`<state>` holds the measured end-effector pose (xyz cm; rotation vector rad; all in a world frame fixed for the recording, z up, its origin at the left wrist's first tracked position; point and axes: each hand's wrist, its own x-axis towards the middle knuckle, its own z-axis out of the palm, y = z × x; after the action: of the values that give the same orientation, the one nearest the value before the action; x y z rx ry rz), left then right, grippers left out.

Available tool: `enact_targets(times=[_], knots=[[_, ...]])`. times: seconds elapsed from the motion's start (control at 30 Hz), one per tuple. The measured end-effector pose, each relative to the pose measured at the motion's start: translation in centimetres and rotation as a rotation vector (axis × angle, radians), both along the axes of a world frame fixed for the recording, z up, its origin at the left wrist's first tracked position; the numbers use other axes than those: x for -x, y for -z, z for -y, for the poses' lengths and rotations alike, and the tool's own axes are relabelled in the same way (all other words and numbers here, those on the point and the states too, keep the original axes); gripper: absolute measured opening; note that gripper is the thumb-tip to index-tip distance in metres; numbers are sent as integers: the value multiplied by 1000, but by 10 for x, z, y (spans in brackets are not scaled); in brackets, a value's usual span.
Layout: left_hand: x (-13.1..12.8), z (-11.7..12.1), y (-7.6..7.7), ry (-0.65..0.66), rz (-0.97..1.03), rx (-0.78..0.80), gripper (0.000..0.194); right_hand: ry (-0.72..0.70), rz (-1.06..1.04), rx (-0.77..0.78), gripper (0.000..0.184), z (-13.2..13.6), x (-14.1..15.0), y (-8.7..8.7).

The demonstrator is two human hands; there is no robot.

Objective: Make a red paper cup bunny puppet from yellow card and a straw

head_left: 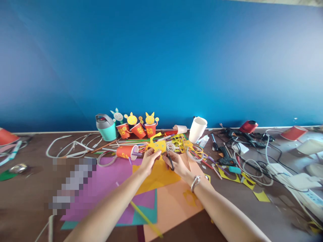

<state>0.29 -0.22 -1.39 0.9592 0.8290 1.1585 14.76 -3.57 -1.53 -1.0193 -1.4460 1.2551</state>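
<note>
My left hand pinches a yellow paper cutout with a face drawn on it. Close beside it, my right hand is closed around a pair of scissors, whose tip end is hard to make out near the cutout. Both hands are above an orange-yellow sheet of paper. A red paper cup lies on its side left of my left hand. Yellow paper scraps with cut-out holes lie just beyond my hands.
Cups with paper animal figures stand along the blue wall, beside a teal lidded container. A white cup stands at the back. On the right are a glue gun, tangled cables and a power strip. Purple paper covers the left front.
</note>
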Motion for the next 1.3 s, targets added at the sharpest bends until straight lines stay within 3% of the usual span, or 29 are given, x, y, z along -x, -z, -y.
enact_targets(times=[0.5, 0.93, 1.3], knots=[[1, -2, 1, -9, -22, 1, 27, 13, -9, 7, 31, -1, 0, 5], [3, -5, 3, -25, -39, -14, 26, 20, 2, 61, 33, 4, 1, -13], [4, -6, 2, -35, -30, -23, 25, 14, 18, 60, 31, 4, 0, -11]])
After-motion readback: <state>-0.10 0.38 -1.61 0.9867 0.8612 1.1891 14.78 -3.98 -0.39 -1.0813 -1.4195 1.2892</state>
